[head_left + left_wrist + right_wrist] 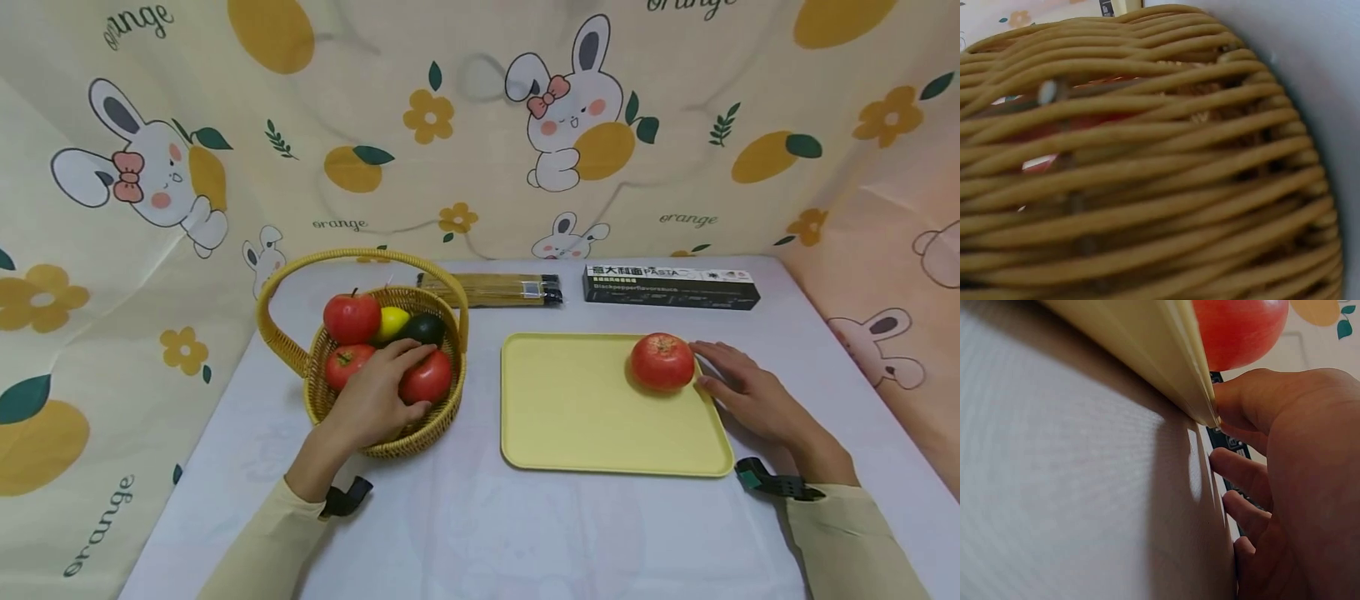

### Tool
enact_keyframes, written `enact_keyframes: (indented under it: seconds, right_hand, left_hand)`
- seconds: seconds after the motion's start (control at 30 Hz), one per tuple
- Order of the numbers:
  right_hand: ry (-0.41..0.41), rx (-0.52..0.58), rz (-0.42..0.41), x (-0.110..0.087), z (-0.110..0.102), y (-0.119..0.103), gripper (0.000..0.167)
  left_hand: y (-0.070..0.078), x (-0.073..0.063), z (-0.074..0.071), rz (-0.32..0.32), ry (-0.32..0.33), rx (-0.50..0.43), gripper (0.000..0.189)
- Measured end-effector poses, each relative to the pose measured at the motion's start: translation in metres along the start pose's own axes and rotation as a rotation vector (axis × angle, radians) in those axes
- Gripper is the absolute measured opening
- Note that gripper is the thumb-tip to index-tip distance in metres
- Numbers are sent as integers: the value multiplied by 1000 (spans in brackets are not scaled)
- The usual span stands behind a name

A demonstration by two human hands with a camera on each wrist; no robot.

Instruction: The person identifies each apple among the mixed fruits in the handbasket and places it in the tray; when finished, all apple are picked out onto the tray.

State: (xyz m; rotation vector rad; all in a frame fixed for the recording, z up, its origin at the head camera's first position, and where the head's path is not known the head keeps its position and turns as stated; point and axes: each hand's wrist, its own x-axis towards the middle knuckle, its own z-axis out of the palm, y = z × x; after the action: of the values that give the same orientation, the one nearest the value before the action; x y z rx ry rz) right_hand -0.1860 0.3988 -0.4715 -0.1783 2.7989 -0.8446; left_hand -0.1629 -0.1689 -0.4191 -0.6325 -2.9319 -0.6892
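On the left of the head view, my left hand [378, 387] reaches over the rim into a wicker basket [442, 429]. Its thumb and fingers curl round a red apple [429, 379] at the basket's right side. Two more red apples [352, 318], a yellow lemon [392, 323] and a dark avocado-like fruit [424, 328] lie in there. The left wrist view is filled by the basket's woven side [1147, 175], hiding that hand. My right hand [753, 396] rests by the right edge of a yellow tray [577, 408], fingers loosely extended, beside an apple [662, 363] lying on it.
Behind the basket lies a pack of spaghetti [491, 290]. A black pasta box [671, 287] sits behind the tray. The basket's tall handle [363, 252] arches over the fruit. A printed cloth [465, 100] hangs at the back and sides of the white table [465, 533].
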Motion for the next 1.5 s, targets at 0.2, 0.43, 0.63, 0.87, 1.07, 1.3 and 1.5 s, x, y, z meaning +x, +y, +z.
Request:
enact_keyframes:
  seconds: [0.2, 0.43, 0.63, 0.87, 1.07, 1.3, 1.5]
  right_hand:
    - [-7, -4, 14, 0, 0, 0, 77]
    - [-2, 0, 14, 2, 1, -2, 77]
    - [-4, 11, 20, 1, 2, -2, 77]
    - [-3, -3, 30, 2, 2, -2, 77]
    - [-4, -5, 23, 1, 1, -2, 76]
    - [-8, -6, 30, 2, 0, -3, 76]
    - [-10, -7, 29, 3, 1, -2, 76]
  left_hand:
    - [1, -2, -6, -19, -32, 8, 88]
    - [3, 1, -3, -143, -67, -17, 99]
    - [1, 2, 2, -128, -64, -33, 94]
    - [-5, 1, 0, -128, -1, -176, 95]
    - [-6, -5, -5, -93, 149, -328, 95]
    - [3, -11, -16, 25, 212, -640, 93]
    - [25, -13, -25, 69, 185, -798, 90]
